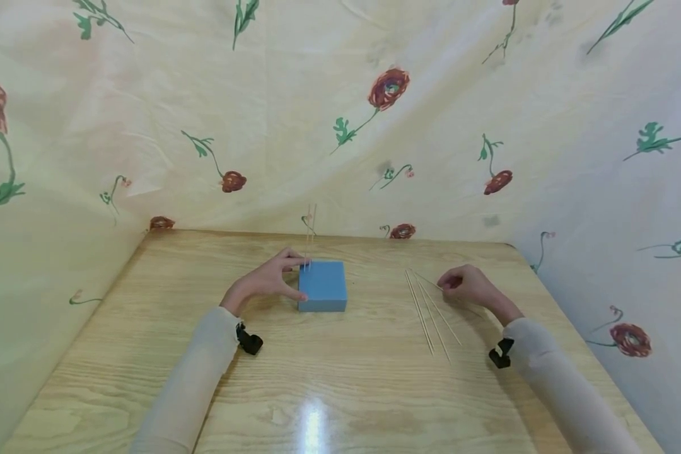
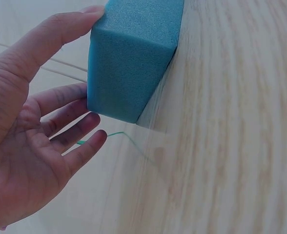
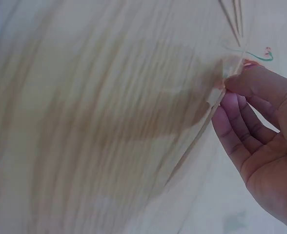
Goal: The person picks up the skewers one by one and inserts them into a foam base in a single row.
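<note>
A bare strip of table (image 1: pixel 374 353) between the blue block (image 1: pixel 325 282) and the loose sticks (image 1: pixel 419 312) leaves my hand room to pass. Two upright sticks (image 1: pixel 307 236) at the block's far left corner stand in the way, just beside my left hand's (image 1: pixel 269 276) fingers. Loose sticks fan out left of my right hand (image 1: pixel 470 287); flowered cloth (image 1: pixel 295 126) walls off the far side.

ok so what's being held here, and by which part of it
The right hand pinches a thin stick partway along its length. The left hand touches the blue block at its left side.
</note>
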Demonstrator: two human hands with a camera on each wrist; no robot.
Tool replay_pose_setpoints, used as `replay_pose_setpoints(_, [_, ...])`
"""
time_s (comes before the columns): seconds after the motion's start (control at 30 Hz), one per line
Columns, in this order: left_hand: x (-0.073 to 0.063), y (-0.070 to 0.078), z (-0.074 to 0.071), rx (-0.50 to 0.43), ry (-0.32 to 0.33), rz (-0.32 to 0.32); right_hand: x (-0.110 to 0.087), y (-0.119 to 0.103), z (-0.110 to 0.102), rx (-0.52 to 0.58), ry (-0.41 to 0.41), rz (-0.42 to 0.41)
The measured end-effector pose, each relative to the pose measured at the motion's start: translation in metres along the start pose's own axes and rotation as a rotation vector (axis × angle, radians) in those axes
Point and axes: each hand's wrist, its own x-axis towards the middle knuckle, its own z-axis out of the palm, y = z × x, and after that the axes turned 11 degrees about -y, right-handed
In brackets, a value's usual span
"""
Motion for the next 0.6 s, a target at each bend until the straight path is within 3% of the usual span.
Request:
replay_pose_setpoints(0.4, [-0.002,-0.001,0.002,-0.034,-0.01,-0.004,0.003,-0.029,-0.001,0.102,0.129,-0.124])
replay_pose_setpoints(0.6, [-0.001,-0.002,0.001,-0.046,-0.017,-0.004,0.006,-0.05,0.0,0.196,0.155,-0.121])
